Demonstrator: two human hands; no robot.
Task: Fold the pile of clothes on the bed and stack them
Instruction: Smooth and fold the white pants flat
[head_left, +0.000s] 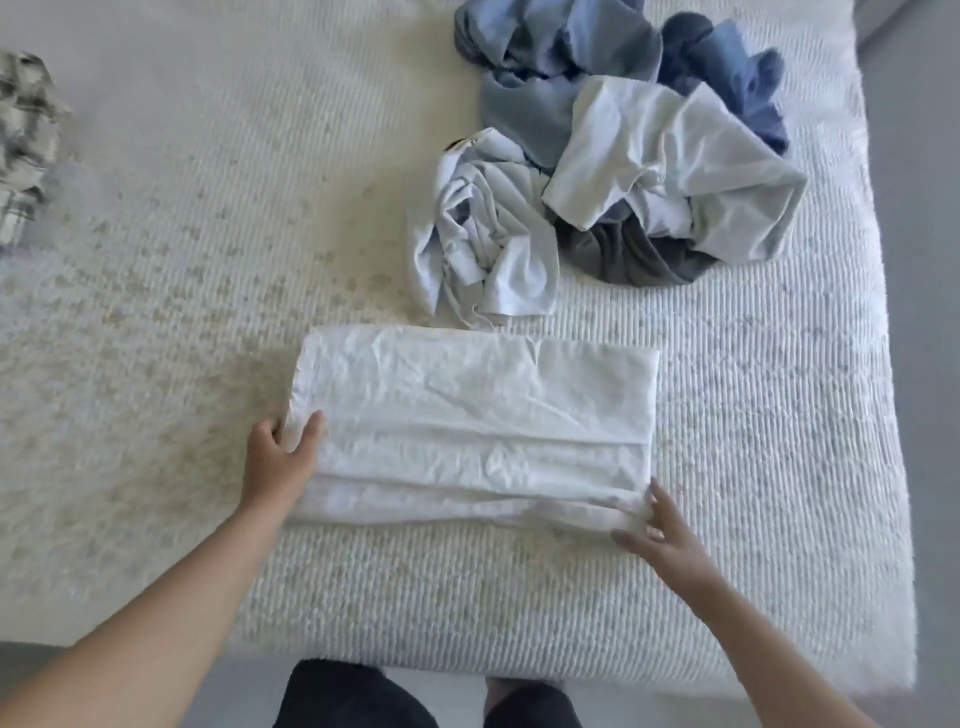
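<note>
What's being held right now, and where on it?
The left hand grips the folded white cloth at its left edge, thumb on top. The right hand only touches its near right corner with straight fingers.

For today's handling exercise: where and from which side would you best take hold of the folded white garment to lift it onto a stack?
Probably by its two short ends, one hand from each side. The folded white garment lies as a wide, flat rectangle, so lifting from the middle would likely let it sag open. The left hand already pinches the left end; the right hand touches the near right corner with straight fingers.
</note>
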